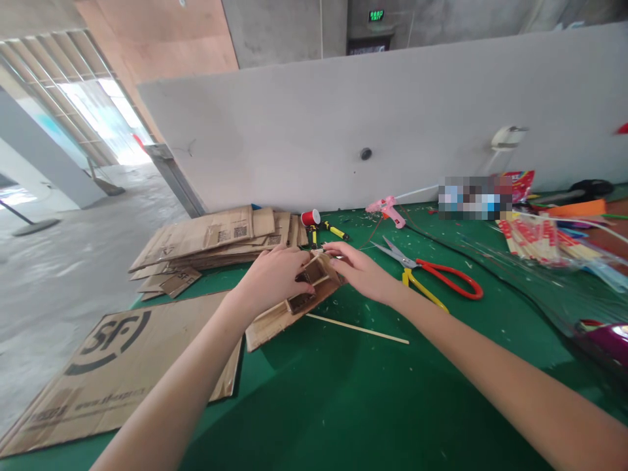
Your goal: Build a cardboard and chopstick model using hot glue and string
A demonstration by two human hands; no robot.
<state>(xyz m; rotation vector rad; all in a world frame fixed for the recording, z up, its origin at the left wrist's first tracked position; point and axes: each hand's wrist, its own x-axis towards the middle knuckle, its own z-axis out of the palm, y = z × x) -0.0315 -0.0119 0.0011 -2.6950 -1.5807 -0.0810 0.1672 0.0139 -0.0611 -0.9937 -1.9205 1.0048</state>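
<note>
A small cardboard model with low walls sits on a cardboard base strip on the green table. My left hand is curled over the model's left side, gripping it. From the right, my right hand presses its fingers together against the model's far wall and top edge. A thin wooden stick lies on the table just in front of the model, untouched.
Red-and-yellow scissors lie right of my right hand. A pink glue gun, a red cup and a yellow-handled tool lie further back. Stacked cardboard and a large printed sheet lie left. Packets of sticks are at the right.
</note>
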